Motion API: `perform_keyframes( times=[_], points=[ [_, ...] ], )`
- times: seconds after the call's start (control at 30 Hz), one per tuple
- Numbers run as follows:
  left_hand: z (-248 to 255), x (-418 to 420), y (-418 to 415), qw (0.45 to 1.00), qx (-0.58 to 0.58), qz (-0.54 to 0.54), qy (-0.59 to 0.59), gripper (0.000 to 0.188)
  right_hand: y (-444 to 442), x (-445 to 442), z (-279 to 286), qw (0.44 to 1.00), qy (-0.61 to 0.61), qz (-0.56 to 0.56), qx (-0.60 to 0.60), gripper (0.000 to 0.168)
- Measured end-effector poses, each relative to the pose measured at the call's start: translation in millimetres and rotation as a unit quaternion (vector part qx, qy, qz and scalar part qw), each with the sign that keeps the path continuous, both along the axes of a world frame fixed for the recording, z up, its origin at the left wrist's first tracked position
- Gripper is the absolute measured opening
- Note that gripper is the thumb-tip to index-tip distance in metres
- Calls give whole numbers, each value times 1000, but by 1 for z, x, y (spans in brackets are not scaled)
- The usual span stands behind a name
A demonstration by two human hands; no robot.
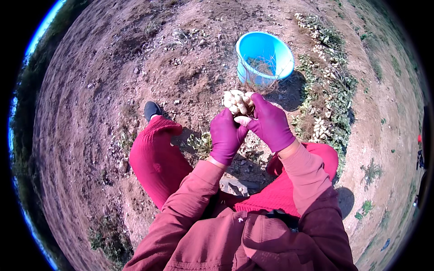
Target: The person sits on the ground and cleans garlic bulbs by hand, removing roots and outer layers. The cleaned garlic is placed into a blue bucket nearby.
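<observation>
A cluster of pale peanuts in their shells [236, 101] is held up between my two hands, just on the near side of a blue plastic bucket [242, 69]. My left hand [226, 135], in a purple glove, grips the cluster from below left. From the right, my right hand [271, 122], gloved the same, has its fingers on the pods. Fingertips of the right hand show pale at the glove's end. Thin dry roots and stems [259, 84] stick out beyond the peanuts, in front of the bucket. Some dark contents [261, 66] lie in the bucket's bottom.
A long row of pulled peanut plants [334, 81] with pods lies to the right of the bucket. Another bunch of peanuts [320, 130] sits near my right knee. Loose leaves [202, 144] lie between my legs, and stony soil [95, 111] stretches to the left.
</observation>
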State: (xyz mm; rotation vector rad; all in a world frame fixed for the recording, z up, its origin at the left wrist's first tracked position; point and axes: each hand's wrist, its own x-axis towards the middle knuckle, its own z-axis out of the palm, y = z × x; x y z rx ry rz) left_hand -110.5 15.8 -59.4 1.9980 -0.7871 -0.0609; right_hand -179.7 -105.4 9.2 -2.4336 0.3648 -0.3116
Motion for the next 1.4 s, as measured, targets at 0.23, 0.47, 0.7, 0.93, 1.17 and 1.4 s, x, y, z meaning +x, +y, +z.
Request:
perform_keyframes(
  times=[0.23, 0.47, 0.7, 0.93, 1.17, 1.4],
  points=[
    [-3, -4, -8, 993, -9, -46, 111, 70, -3, -3, -18, 997, -67, -49, 5, 35],
    [-5, -11, -7, 974, -40, -56, 215, 73, -8, -4, -10, 999, 28, -3, 33, 35],
    [-7, -7, -6, 995, 91, -46, -12, 69, -10, -6, -13, 999, -17, 11, -25, 39],
    [-10, -4, -3, 982, 119, -69, 127, 80, -15, -8, -21, 996, -50, 80, -5, 34],
    [-6, 0, -7, 950, -33, -127, 283, 63, -18, -6, -34, 977, -151, -27, 148, 22],
    [-13, -10, -4, 899, -94, -95, 418, 48, -46, 2, 8, 871, -213, -129, 424, 10]
  ],
)
